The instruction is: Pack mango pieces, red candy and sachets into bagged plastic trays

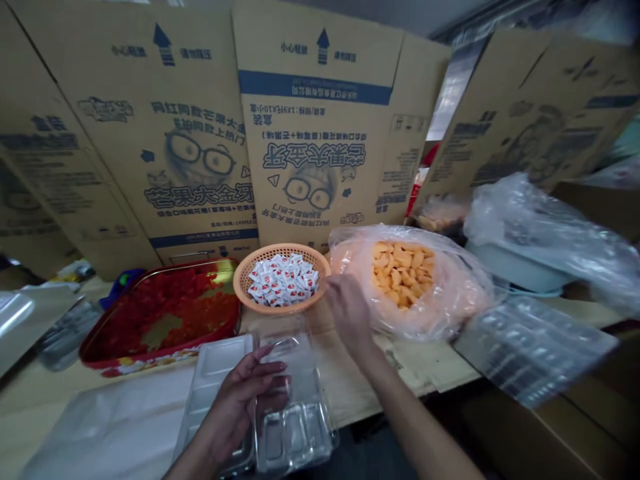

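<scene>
My left hand [245,403] curls its fingers around the left edge of a clear plastic clamshell tray [295,407], low in the view and close to me. A second clear tray [213,393] lies just left of that hand. My right hand [350,310] reaches forward, its bunched fingertips at the right rim of a round orange woven basket [280,277]. White wrapped sachets [283,280] fill the basket. Whether those fingertips pinch a sachet is hard to see.
Right of the basket, an open plastic bag [405,280] holds orange pieces. A red tray of red pieces [160,313] stands to the left. A stack of clear trays [533,350] lies at the table's right edge. Flattened printed cartons [320,120] stand behind everything.
</scene>
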Motion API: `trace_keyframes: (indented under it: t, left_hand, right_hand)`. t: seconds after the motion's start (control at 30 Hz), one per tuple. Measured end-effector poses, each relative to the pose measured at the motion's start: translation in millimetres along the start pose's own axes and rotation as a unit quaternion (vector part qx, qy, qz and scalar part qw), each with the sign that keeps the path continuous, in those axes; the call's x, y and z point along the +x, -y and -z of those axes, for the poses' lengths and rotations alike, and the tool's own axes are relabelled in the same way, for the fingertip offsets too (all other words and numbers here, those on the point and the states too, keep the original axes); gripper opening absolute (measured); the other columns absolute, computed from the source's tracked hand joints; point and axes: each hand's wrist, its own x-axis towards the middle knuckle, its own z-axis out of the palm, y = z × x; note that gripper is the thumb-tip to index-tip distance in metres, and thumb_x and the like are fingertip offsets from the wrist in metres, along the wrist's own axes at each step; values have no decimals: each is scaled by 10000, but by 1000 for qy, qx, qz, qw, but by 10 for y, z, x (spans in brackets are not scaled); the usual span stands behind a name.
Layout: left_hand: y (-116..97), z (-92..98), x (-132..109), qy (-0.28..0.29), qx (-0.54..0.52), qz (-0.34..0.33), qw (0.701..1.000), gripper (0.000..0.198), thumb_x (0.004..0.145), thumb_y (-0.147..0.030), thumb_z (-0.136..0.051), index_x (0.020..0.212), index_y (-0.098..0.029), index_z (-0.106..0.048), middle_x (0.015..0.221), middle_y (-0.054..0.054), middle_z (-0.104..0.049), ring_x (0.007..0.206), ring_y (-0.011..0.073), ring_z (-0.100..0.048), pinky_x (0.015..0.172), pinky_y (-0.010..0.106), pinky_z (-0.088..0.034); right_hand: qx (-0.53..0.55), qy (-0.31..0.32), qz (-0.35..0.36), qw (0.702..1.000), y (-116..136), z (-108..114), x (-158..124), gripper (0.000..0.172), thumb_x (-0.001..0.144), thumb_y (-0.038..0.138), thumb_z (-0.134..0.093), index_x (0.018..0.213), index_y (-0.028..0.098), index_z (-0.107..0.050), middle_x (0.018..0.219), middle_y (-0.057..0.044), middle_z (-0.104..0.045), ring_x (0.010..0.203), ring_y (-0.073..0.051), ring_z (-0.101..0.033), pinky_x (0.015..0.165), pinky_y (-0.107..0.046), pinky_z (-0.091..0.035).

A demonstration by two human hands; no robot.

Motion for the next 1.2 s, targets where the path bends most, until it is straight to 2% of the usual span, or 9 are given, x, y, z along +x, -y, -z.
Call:
trace_keyframes:
  t: [0.07,0.13,0.3,0.4,0.57,0.73,0.87,1.03,1.2]
  left_hand:
    - [-58,19,-5,3,-15,5,1000,584,628,-97,-695,1162,-185,-476,1021,106,-646,900,277,-639,825,460,-489]
    - [-101,37,-10,6,-26,9,1000,595,618,-78,-696,1161,-188,-477,1018,102,-649,919,283,-636,832,456,-487]
    - [-148,19,27,-13,-33,26,999,582,592,-77,-709,1129,-167,-506,1009,117,-652,929,289,-633,829,435,-487]
    - [-174,-21,76,-8,-36,39,999,552,575,-94,-715,1095,-160,-541,968,112,-660,901,288,-639,822,441,-480]
    - [-200,-105,205,0,-15,71,997,523,548,-114,-731,1046,-168,-579,900,91,-667,848,266,-640,787,416,-476]
    - [-159,-194,370,40,-7,101,994,500,555,-130,-743,1024,-196,-584,934,78,-661,876,264,-631,761,387,-481]
    - [-173,-215,461,55,-8,112,992,440,565,-120,-735,975,-182,-587,909,77,-664,842,251,-637,744,377,-488]
    - [-273,-227,524,48,-1,107,993,418,598,-110,-694,995,-170,-577,921,79,-671,809,231,-645,792,397,-489]
    - [-307,-227,573,46,-9,109,993,425,592,-108,-692,1000,-160,-587,966,100,-670,874,261,-644,839,439,-477]
  right_hand:
    - [-111,-28,-82,990,-330,283,268,255,886,229,-372,1042,148,-557,1024,-107,-580,954,-190,-530,802,-310,-431]
    - [-276,53,-179,943,-706,530,492,333,849,107,-341,1129,103,-523,1102,-151,-559,1017,-199,-520,828,-297,-400]
    - [-328,129,-253,901,-1351,806,744,162,733,76,-494,773,50,-649,733,-161,-632,781,-249,-597,701,-304,-414]
    - [-330,139,-236,903,-1431,641,801,171,735,125,-526,838,76,-653,841,-157,-645,833,-259,-590,708,-310,-423]
    - [-341,126,-184,913,-1296,-19,875,323,800,59,-349,957,109,-627,1046,-200,-603,984,-305,-533,778,-450,-414]
    - [-327,146,-89,930,-1199,-441,765,322,765,22,-406,959,154,-627,1150,-158,-590,1191,-285,-399,960,-512,-274]
    - [-304,160,-60,937,-1287,-312,681,269,732,26,-447,841,174,-642,1010,-111,-659,1086,-240,-490,951,-433,-308]
    - [-307,96,-139,937,-1609,75,812,294,804,150,-384,981,123,-617,987,-130,-640,882,-215,-563,770,-349,-420]
    - [-286,102,-186,934,-1861,338,869,270,705,237,-552,911,94,-652,812,-80,-655,741,-191,-580,676,-279,-436]
